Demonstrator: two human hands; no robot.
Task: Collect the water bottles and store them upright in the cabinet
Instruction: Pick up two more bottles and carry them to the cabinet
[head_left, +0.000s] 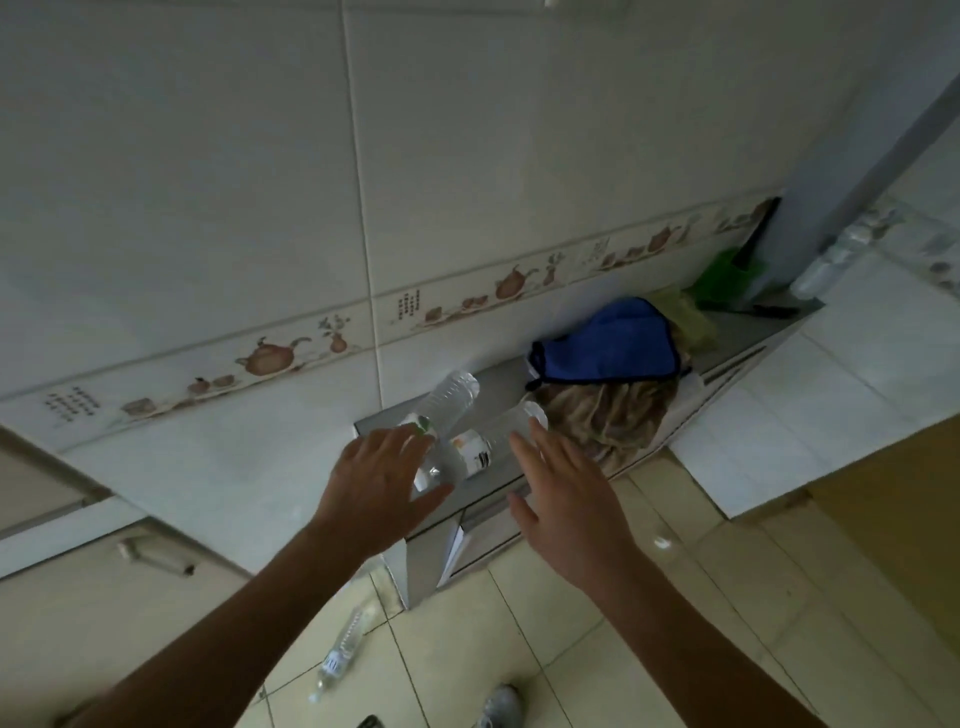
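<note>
Two clear plastic water bottles lie on their sides on a grey ledge (498, 384). The left bottle (451, 399) has a green label; my left hand (382, 480) hovers over its lower end with fingers spread. The right bottle (491, 439) carries a white label, and my right hand (563, 491) is open just beside it. I cannot tell whether either hand touches a bottle. A third bottle (343, 647) lies on the floor tiles below. Another clear bottle (831, 260) stands upright at the ledge's far right end.
A blue cloth (608, 340) and a brown rag (613, 410) are heaped on the ledge right of the bottles, with a green bag (727, 275) behind. A cabinet with a handle (156, 556) is at the lower left. A shoe (501, 706) shows at the bottom.
</note>
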